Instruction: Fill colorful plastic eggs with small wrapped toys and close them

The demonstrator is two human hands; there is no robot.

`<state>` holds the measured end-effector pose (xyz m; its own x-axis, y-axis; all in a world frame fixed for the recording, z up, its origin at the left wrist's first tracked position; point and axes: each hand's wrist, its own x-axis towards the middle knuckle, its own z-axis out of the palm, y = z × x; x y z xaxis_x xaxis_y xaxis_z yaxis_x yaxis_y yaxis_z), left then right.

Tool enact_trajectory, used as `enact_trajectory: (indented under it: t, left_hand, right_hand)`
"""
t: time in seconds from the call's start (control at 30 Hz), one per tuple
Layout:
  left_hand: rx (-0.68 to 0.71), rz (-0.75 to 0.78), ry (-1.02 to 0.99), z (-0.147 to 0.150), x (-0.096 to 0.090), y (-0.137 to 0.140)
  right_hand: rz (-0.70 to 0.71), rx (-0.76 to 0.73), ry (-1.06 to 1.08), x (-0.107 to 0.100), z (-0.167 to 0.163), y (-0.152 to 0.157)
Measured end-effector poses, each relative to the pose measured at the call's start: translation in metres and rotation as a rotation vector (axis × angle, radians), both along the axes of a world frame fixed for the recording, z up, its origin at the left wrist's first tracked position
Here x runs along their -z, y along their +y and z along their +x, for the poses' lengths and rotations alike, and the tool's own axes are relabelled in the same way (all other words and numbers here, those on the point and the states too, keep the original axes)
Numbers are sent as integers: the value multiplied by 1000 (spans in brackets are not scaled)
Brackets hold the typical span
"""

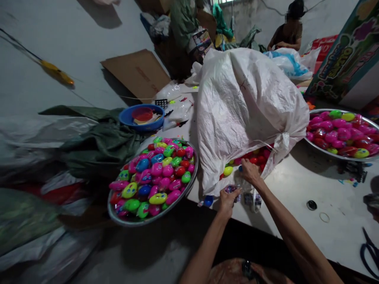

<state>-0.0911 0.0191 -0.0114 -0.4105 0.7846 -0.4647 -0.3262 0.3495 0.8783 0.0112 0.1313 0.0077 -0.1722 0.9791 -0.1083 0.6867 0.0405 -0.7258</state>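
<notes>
1. White table (291,189) fills the middle of the room, and a pale wall (74,43) stands on the left.
2. On the table sits a big white sack (251,98). Its mouth faces the person's hands.
3. Red eggs (261,159) and a yellow egg (227,170) show inside the mouth of the sack.
4. The left hand (226,202) is at the table edge, just in front of the sack. Its fingers and thumb pinch a small, shiny purple thing (233,189).
5. The right hand (250,172) is a bit farther from the person, right at the sack's mouth. Its fingers bend down by a small blue thing (240,168). I cannot tell if they grip it.
6. So the purple thing is in the left hand, and the red eggs lie just past the right hand.
7. A blue piece (208,201) lies near the left hand, on its left side.
8. To the left is a big round bowl (134,223) piled with bright eggs. To the right is another bowl (334,156) of eggs.
9. Scissors (368,252) lie at the far right. Behind the sack, another person (287,37) sits near the back wall.
</notes>
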Motion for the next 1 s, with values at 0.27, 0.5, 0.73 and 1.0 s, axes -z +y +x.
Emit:
enact_trajectory:
  t: [0.27, 0.5, 0.73, 1.0]
  left_hand:
    - [116, 78, -37, 13, -3, 2]
    - [247, 96, -49, 29, -5, -8]
    - [120, 69, 8, 35, -1, -5]
    - [41, 31, -63, 44, -10, -5]
  right_hand:
    - [-340, -49, 727, 4, 65, -70]
    - [-499, 221, 1171, 1, 81, -84]
    - [-244, 341, 1056, -4, 91, -102]
    - [11, 371, 771, -16, 85, -120]
